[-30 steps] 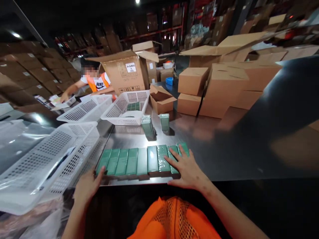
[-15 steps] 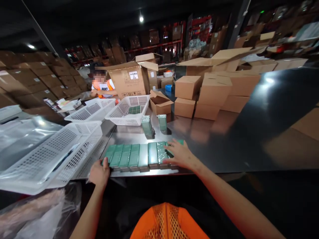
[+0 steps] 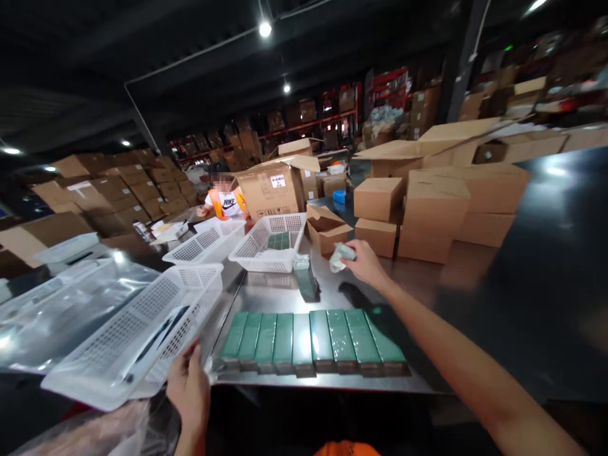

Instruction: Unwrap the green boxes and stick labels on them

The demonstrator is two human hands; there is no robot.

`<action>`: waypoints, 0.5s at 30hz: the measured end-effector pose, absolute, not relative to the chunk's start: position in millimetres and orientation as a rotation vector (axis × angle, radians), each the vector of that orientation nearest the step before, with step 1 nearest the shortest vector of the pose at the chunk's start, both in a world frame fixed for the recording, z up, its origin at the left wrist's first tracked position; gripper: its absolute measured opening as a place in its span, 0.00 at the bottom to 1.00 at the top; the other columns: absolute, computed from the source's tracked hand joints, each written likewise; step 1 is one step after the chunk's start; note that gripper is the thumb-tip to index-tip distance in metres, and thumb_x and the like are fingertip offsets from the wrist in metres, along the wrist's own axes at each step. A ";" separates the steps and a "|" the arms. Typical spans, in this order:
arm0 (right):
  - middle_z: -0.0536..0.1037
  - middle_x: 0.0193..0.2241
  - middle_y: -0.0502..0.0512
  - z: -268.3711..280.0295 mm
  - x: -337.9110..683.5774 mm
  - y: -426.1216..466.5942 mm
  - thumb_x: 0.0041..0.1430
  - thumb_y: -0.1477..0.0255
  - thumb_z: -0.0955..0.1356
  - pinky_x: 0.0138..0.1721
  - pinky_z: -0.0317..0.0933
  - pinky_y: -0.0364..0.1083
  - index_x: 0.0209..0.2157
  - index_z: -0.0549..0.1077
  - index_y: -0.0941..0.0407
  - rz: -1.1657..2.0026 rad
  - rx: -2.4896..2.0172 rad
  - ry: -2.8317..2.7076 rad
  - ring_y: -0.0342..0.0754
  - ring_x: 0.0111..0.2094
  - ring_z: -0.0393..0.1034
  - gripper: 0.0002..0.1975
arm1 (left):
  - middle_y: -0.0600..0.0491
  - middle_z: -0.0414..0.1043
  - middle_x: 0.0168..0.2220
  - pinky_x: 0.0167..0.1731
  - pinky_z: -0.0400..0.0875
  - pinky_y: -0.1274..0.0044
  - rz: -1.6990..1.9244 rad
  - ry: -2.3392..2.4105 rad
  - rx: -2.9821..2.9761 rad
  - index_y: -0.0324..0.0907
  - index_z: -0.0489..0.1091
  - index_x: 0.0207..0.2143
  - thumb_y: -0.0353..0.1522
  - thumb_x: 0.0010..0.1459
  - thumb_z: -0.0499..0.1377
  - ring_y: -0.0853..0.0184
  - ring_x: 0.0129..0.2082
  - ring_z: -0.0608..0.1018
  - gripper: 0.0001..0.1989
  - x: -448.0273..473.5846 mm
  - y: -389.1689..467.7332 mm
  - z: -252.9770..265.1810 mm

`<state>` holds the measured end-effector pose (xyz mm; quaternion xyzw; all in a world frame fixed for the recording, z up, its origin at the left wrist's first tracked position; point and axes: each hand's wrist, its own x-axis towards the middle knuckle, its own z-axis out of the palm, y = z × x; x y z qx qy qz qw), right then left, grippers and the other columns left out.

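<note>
My right hand (image 3: 368,263) is closed around a small green box (image 3: 344,253) in shiny clear film and holds it above the metal table, in front of an open carton. To its left stands another green wrapped box (image 3: 305,278), upright on the tabletop. Along the table's near edge lies a row of several green boxes (image 3: 284,339), side by side. My left hand (image 3: 190,383), empty with its fingers loosely apart, is left of the row, beside the long white basket.
A long white perforated basket (image 3: 90,339) sits on the left. Another white basket (image 3: 247,263) behind the row contains green boxes. Brown cartons (image 3: 434,215) are stacked at right, with an open small carton (image 3: 327,229) near the middle. A co-worker (image 3: 228,201) is across the table.
My right hand has left the row, reached forward and taken up one of the two standing green boxes. My left hand has come away from the row's left end. The camera view has tilted upward.
</note>
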<state>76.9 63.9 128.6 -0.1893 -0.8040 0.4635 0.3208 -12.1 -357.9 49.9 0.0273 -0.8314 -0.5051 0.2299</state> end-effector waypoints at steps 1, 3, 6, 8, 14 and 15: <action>0.73 0.44 0.60 123.0 86.4 56.2 0.55 0.61 0.74 0.49 0.70 0.59 0.42 0.69 0.57 1.331 -0.503 -1.981 0.58 0.44 0.73 0.19 | 0.41 0.77 0.48 0.53 0.71 0.63 -1.496 -2.287 -0.003 0.35 0.74 0.49 0.48 0.56 0.53 0.51 0.50 0.78 0.29 -11.0 -343.1 60.2; 0.74 0.40 0.55 108.3 104.6 30.3 0.54 0.49 0.72 0.43 0.74 0.56 0.41 0.66 0.55 1.560 -0.467 -1.760 0.54 0.38 0.75 0.26 | 0.45 0.80 0.44 0.45 0.74 0.67 -1.870 -2.351 -0.277 0.38 0.76 0.45 0.49 0.50 0.61 0.54 0.44 0.79 0.27 -5.3 -296.9 79.7; 0.76 0.38 0.52 78.9 127.8 -24.0 0.49 0.43 0.73 0.43 0.76 0.54 0.40 0.65 0.53 1.781 -0.442 -1.536 0.52 0.35 0.77 0.31 | 0.44 0.78 0.50 0.40 0.74 0.71 -2.549 -2.171 -0.783 0.41 0.73 0.52 0.49 0.44 0.68 0.64 0.35 0.79 0.35 13.1 -209.0 100.3; 0.77 0.42 0.53 59.3 140.6 -57.0 0.50 0.51 0.78 0.44 0.75 0.54 0.44 0.66 0.53 2.015 -0.454 -1.268 0.52 0.36 0.78 0.30 | 0.46 0.79 0.44 0.37 0.73 0.75 -2.870 -1.911 -0.693 0.41 0.74 0.49 0.48 0.40 0.72 0.66 0.34 0.78 0.35 28.8 -159.5 104.3; 0.76 0.50 0.55 46.1 163.8 -76.8 0.56 0.57 0.77 0.52 0.70 0.54 0.62 0.54 0.48 2.084 -0.537 -0.995 0.56 0.51 0.73 0.40 | 0.55 0.76 0.25 0.24 0.71 0.78 -3.091 -2.047 -0.486 0.39 0.74 0.35 0.45 0.36 0.75 0.69 0.22 0.76 0.26 71.6 -108.8 83.1; 0.77 0.50 0.54 49.4 165.3 -71.0 0.57 0.57 0.76 0.53 0.69 0.54 0.62 0.53 0.47 2.076 -0.523 -0.997 0.55 0.51 0.73 0.40 | 0.55 0.76 0.24 0.23 0.71 0.77 -3.090 -2.116 -0.484 0.39 0.73 0.33 0.46 0.37 0.75 0.68 0.21 0.76 0.26 75.8 -108.4 79.2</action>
